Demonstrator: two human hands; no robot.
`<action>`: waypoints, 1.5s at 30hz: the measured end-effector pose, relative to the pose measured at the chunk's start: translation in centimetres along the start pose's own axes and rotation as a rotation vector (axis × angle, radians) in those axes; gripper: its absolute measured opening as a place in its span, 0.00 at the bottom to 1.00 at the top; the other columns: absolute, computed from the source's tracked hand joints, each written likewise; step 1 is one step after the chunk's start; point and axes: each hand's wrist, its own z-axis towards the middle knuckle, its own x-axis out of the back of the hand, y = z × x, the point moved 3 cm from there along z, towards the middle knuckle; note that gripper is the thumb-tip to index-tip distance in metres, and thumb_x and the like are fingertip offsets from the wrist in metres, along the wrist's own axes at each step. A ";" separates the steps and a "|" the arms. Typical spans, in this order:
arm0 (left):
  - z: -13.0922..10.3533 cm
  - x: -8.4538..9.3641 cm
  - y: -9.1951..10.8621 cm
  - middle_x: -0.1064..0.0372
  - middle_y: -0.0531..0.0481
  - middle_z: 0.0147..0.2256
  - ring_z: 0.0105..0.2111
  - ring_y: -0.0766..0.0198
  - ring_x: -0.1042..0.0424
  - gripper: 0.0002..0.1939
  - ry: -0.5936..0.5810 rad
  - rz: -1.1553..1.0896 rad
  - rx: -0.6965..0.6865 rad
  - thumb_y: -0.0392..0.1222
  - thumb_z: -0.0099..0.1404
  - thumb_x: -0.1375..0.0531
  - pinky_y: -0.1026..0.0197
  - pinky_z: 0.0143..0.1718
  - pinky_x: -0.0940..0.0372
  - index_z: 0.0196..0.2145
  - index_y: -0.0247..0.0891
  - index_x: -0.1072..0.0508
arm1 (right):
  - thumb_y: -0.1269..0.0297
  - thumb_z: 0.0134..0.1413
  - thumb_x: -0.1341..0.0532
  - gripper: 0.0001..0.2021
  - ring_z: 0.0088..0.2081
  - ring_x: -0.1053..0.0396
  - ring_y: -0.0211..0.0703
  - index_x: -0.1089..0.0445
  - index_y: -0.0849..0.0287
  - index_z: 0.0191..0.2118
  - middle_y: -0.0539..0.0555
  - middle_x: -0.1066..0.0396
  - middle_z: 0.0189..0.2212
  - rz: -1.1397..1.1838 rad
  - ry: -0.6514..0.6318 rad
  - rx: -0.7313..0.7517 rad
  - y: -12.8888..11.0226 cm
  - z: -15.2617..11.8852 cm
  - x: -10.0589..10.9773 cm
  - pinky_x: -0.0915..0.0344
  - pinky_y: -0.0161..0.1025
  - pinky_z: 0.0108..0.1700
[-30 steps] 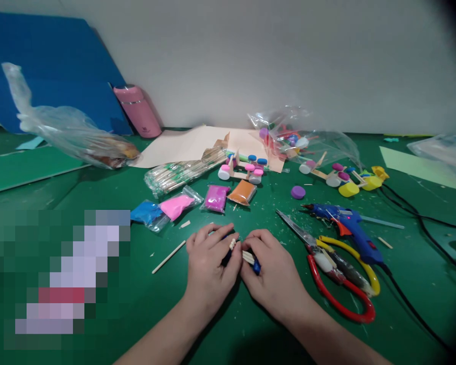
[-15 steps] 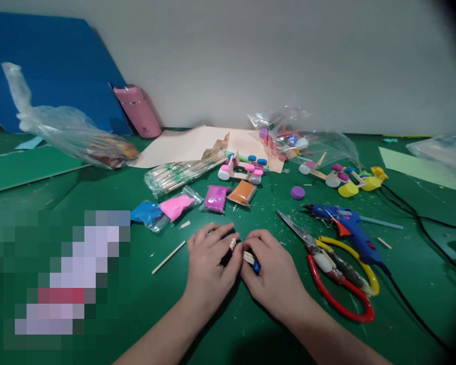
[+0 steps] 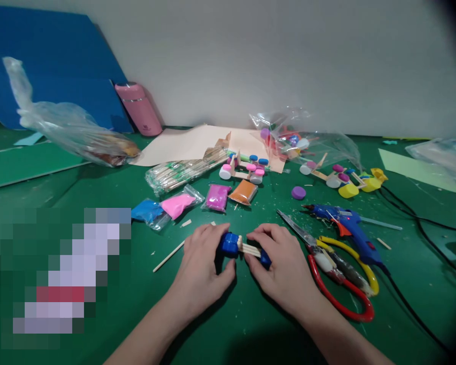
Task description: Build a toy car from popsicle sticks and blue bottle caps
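Note:
Between my hands, low over the green table, is a small model of blue bottle caps [image 3: 230, 244] joined by short pale wooden sticks [image 3: 250, 249]. My left hand [image 3: 207, 256] curves around its left end, the fingertips at the blue caps and the thumb spread away below. At the other end, my right hand [image 3: 275, 256] has its thumb and fingers around the right blue cap [image 3: 265, 259], which is partly hidden. A loose wooden stick [image 3: 168, 256] lies just left of my left hand.
Scissors [image 3: 338, 279] and a blue glue gun [image 3: 344, 223] with a black cord lie at right. Ahead are clay packets [image 3: 217, 197], bundled sticks [image 3: 186, 171], cap-wheeled models [image 3: 243, 170] and a purple cap [image 3: 298, 192]. A pink flask [image 3: 140, 109] stands behind.
My hands have moved apart a little, and the left fingers and thumb have spread. More of the blue caps and the sticks now shows between them.

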 end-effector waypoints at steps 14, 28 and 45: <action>0.4 0.0 0.3 0.33 0.47 0.39 0.42 0.55 0.39 0.13 -0.072 -0.026 -0.026 0.35 0.56 0.44 0.50 0.42 0.44 0.41 0.39 0.33 | 0.65 0.46 0.41 0.16 0.48 0.42 0.51 0.33 0.55 0.44 0.56 0.38 0.44 -0.067 -0.004 -0.009 0.6 0.2 -0.1 0.44 0.49 0.47; 0.6 0.5 -0.3 0.35 0.45 0.44 0.48 0.52 0.42 0.19 -0.083 -0.002 -0.023 0.34 0.58 0.50 0.47 0.47 0.47 0.48 0.39 0.36 | 0.72 0.50 0.46 0.16 0.44 0.38 0.45 0.39 0.55 0.47 0.55 0.38 0.43 0.299 0.389 -0.098 1.8 -0.4 2.6 0.39 0.43 0.43; 0.0 3.6 -2.2 0.35 0.49 0.41 0.42 0.59 0.35 0.14 0.504 -0.138 0.257 0.32 0.60 0.52 0.55 0.44 0.40 0.42 0.40 0.34 | 0.69 0.50 0.44 0.16 0.38 0.36 0.44 0.38 0.56 0.48 0.55 0.36 0.38 0.542 0.653 -0.163 1.9 -1.0 2.8 0.37 0.43 0.38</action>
